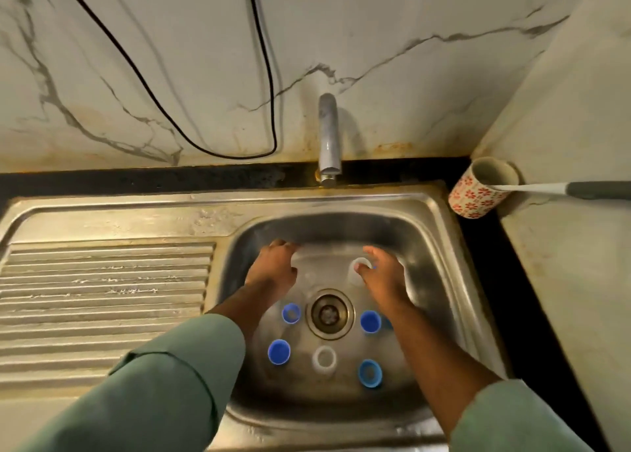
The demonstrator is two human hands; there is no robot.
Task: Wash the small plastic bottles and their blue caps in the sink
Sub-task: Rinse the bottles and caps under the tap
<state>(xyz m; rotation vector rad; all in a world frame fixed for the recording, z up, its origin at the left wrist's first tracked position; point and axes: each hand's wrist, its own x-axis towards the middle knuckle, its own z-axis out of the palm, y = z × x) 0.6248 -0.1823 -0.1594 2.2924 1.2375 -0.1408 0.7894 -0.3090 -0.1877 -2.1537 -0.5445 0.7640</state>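
**Both hands down in the sink basin**

The left hand [273,270] reaches to the drain's [329,314] 10 o'clock, fingers curled; whether it grips anything I cannot tell. The right hand [382,277], at 1 o'clock, pinches a clear small bottle [358,270]. Another bottle [324,359] stands at 6 o'clock, with blue caps [279,351] scattered around the drain

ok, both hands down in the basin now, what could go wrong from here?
1. The drain sits open among loose blue caps; once water runs, one might wash onto it.
2. The clear bottle at the right hand is hard to see against steel and may tip.
3. The left hand could knock nearby caps.
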